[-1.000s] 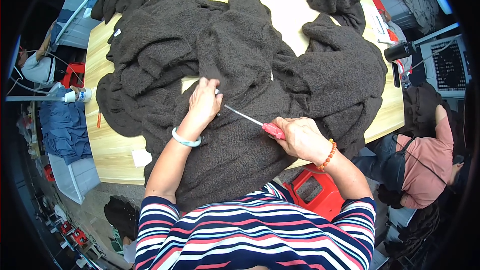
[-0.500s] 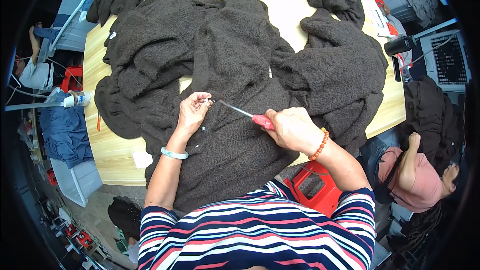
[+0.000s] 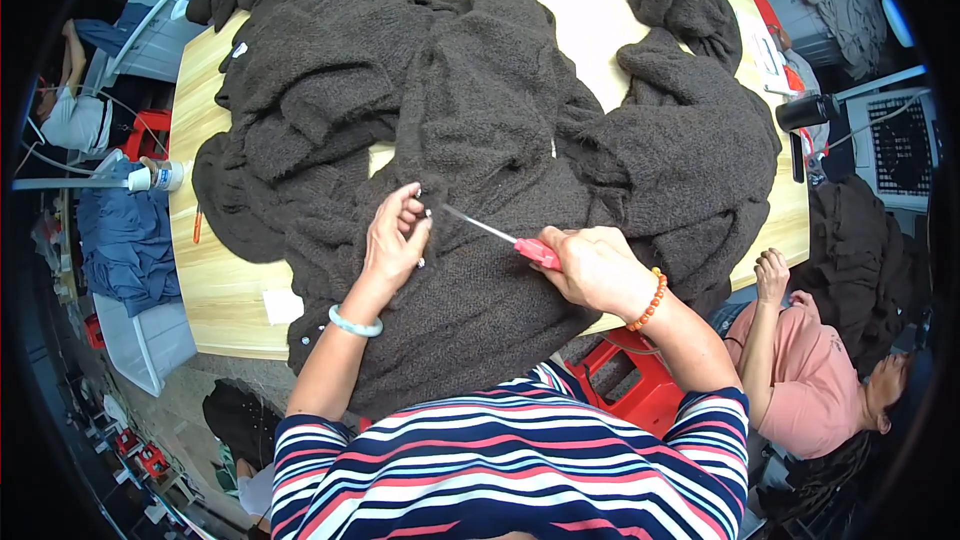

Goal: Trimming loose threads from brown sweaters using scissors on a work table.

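A dark brown knitted garment [image 3: 470, 290] lies spread across the table in front of me. Over its middle is my left hand [image 3: 392, 240], thumb and fingers apart, with small pale spots at the fingertips that I cannot make out clearly. My right hand [image 3: 600, 270] is closed round the red handle of a screwdriver-like tool [image 3: 538, 253]. Its thin metal shaft points up and left, the tip a little to the right of my left fingertips. Whether the tip touches the knit I cannot tell. A small pale dot [image 3: 305, 340] shows on the garment's left edge.
More brown knits [image 3: 690, 160] cover the wooden table [image 3: 235, 290]. A white paper piece [image 3: 283, 307], an orange pen-like item [image 3: 197, 227] and a white jar [image 3: 165, 176] sit at left. A black cylinder [image 3: 803, 112] is at right. A co-worker in pink [image 3: 815, 380] is beside the table.
My left thumb and fingers have parted from a pinch. The tool tip stays near them, and the right hand has shifted slightly right and down. The co-worker in pink has changed arm position.
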A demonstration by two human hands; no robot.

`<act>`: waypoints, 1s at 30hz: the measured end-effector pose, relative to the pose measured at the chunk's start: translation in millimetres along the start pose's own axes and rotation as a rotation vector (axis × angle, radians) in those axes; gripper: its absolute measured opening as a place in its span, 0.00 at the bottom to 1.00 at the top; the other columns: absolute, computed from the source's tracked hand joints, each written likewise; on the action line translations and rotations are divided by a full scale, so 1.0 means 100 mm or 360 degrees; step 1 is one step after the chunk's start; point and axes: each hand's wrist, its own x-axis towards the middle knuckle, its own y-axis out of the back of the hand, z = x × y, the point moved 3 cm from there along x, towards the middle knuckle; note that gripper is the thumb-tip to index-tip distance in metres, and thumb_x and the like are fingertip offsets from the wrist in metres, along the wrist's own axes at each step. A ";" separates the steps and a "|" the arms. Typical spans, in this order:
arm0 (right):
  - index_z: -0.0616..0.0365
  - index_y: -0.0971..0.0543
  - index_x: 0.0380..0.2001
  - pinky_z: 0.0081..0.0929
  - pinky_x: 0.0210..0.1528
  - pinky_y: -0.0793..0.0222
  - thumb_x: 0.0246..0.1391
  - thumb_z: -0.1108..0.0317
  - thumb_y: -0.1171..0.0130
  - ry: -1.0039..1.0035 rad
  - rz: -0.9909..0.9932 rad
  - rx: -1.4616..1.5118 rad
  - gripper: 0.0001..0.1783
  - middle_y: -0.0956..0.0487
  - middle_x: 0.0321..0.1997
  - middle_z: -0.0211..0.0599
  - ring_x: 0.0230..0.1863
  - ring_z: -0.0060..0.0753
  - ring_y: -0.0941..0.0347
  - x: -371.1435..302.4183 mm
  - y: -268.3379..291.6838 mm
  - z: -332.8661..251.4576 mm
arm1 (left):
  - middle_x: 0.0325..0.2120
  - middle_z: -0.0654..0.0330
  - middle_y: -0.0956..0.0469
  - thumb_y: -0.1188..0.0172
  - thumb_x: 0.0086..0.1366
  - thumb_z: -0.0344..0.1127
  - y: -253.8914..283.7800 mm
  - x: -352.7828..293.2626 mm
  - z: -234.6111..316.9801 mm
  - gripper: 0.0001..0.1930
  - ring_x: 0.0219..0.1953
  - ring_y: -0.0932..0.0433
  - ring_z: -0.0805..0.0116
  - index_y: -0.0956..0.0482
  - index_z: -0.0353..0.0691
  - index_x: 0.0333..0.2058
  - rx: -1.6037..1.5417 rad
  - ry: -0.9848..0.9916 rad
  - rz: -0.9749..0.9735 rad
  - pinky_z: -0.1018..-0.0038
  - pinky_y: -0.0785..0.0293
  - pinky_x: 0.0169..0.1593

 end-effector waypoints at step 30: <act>0.58 0.26 0.34 0.40 0.32 0.24 0.52 0.62 0.37 -0.0100 0.0072 -0.0192 0.13 0.20 0.26 0.45 0.28 0.48 0.20 0.01 0.07 0.05 | 0.31 0.56 0.25 0.32 0.55 0.31 -0.35 0.54 -0.03 0.22 0.27 0.26 0.66 0.23 0.37 0.49 0.0469 -0.0180 -0.0031 0.69 0.26 0.36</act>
